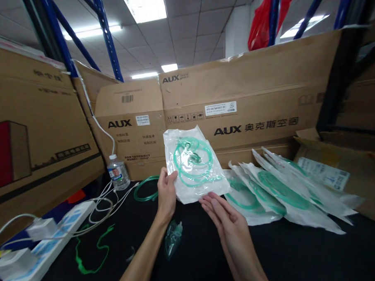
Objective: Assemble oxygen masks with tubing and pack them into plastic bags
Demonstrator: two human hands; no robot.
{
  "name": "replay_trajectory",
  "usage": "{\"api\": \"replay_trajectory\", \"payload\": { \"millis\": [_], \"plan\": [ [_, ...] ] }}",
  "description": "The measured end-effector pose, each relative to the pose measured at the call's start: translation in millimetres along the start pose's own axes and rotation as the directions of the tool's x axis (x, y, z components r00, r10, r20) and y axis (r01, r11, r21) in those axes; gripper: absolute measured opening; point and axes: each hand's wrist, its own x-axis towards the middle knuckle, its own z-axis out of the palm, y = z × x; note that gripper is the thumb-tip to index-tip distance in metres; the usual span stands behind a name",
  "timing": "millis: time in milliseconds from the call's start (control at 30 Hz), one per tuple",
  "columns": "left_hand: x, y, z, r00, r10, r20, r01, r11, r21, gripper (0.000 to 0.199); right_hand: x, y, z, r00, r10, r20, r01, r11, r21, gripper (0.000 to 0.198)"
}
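Note:
A clear-fronted white pouch [196, 167] with coiled green tubing inside is held up before the cardboard. My left hand [167, 191] grips its lower left edge, thumb on the front face. At the bottom edge, the outstretched fingers of my right hand [225, 217] touch the pouch without closing round it. A clear green-tinted oxygen mask [173, 239] lies on the black table between my forearms. Beyond my left wrist sits a loose coil of green tubing [146, 190]. Several similar pouches [279, 190] lean over one another to the right.
A white power strip [55, 241] with plugs and cables runs along the left, near a green elastic strap [93, 260]. A water bottle [118, 172] stands behind it. Cardboard panels [251, 100] wall the back; an opened carton [356, 170] is at right.

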Motion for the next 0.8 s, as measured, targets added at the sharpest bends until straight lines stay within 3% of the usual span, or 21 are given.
{"api": "replay_trajectory", "payload": {
  "millis": [100,233,333,567,800],
  "plan": [
    [6,-2,8,0.998,-0.056,0.041,0.060,0.993,-0.097,0.024,11,2,1,0.998,-0.056,-0.029,0.056,0.998,0.013,0.046],
    [12,-3,15,0.984,-0.138,0.116,0.158,0.969,-0.192,0.044,22,4,-5,0.995,-0.095,-0.044,0.095,0.995,0.004,0.038],
    [12,-7,16,0.961,-0.212,0.177,0.248,0.944,-0.217,0.041,27,9,-8,0.994,-0.086,-0.067,0.085,0.996,-0.015,0.037],
    [5,-30,10,0.915,-0.332,0.231,0.373,0.913,-0.164,0.059,39,32,-16,0.996,-0.022,-0.088,0.024,0.999,0.023,0.042],
    [1,-48,8,0.881,-0.396,0.260,0.424,0.904,-0.059,0.063,52,36,-25,0.996,0.078,-0.031,-0.076,0.994,0.074,0.051]
  ]
}}
